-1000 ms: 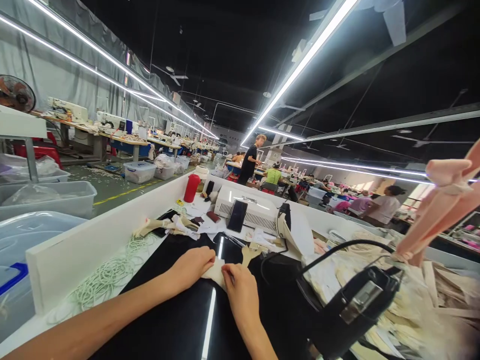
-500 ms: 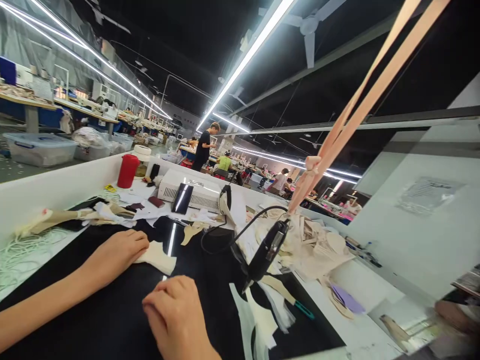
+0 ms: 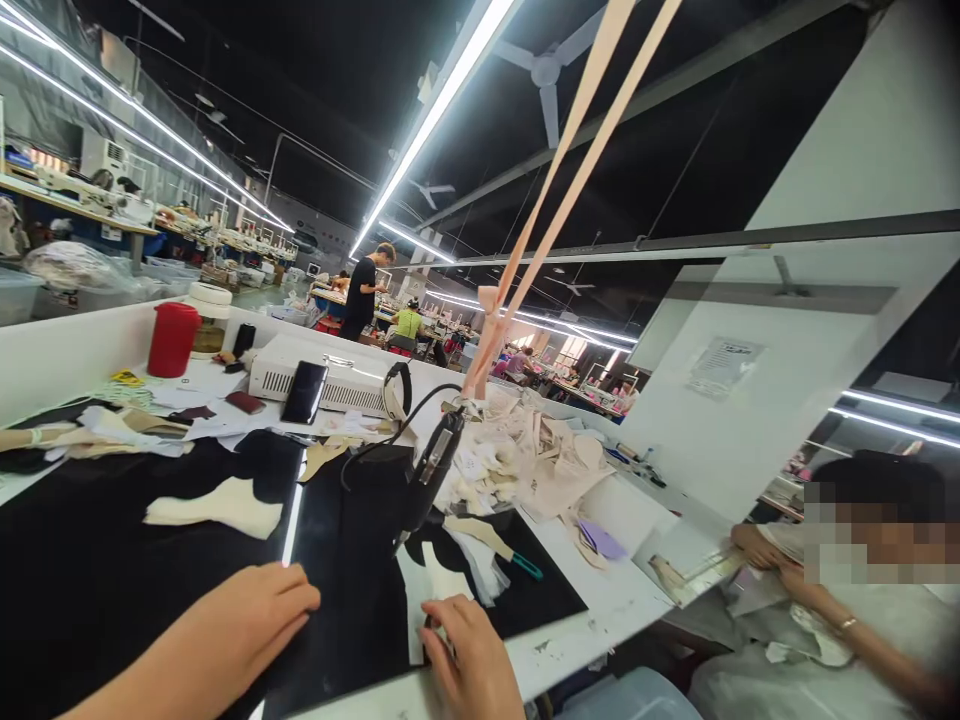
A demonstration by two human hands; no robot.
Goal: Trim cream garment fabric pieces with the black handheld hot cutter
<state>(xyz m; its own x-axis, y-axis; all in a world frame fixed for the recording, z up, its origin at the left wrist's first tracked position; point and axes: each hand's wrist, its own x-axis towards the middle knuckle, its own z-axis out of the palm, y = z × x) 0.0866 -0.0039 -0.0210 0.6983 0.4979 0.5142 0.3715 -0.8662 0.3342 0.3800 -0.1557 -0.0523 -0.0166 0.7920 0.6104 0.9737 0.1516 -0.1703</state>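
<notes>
Your left hand [image 3: 251, 615] lay flat, palm down, on the black mat [image 3: 90, 560], fingers loosely together, clamped on nothing. Your right hand [image 3: 469, 655] sat at the near edge of the mat, fingertips pinched on the lower edge of a white cut piece [image 3: 439, 590]; the grip itself was partly hidden by the fingers. That piece lay just ahead of the right hand, flat on the mat. A cream fabric piece [image 3: 217, 505] lay well ahead of the left hand, apart from it. The black hanging tool [image 3: 431, 470], on its cord, hung just beyond the right hand, above the white piece. A green-handled tool [image 3: 499, 548] lay right of that. Heap of cream pieces [image 3: 525, 450] sat farther ahead-right of the right hand. White machine [image 3: 330, 380] with a phone [image 3: 304, 392] leaning on it stood far ahead, red container [image 3: 172, 340] far ahead-left. Another person's hand [image 3: 754, 545] was off to the right, beyond the table edge.
</notes>
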